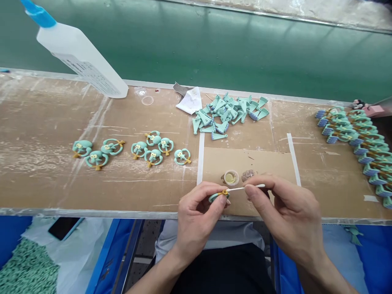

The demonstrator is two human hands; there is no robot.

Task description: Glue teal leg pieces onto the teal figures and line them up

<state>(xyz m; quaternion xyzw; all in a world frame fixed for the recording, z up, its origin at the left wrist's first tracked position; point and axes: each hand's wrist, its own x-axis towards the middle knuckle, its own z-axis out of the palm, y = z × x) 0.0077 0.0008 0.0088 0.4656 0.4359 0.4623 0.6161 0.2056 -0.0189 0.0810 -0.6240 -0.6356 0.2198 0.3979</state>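
Here, cup holds yellowish liquid; bin, green pieces.

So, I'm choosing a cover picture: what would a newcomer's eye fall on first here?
Probably the big, blue-capped bottle at upper left. Next, the heap of green pieces at back centre and the rows of figures at far right. At front centre, the left hand holds a small figure, the right hand a white swab.

A: What's behind yr bench?
B: Green panel, full width of my view — streaky sheen on it. Pale, blotchy surface past its top edge.
A: & the bench itself?
B: Brown top, scratched w/ whitish scuffs; pale strip along the back — & a bit of dark, speckled floor below.
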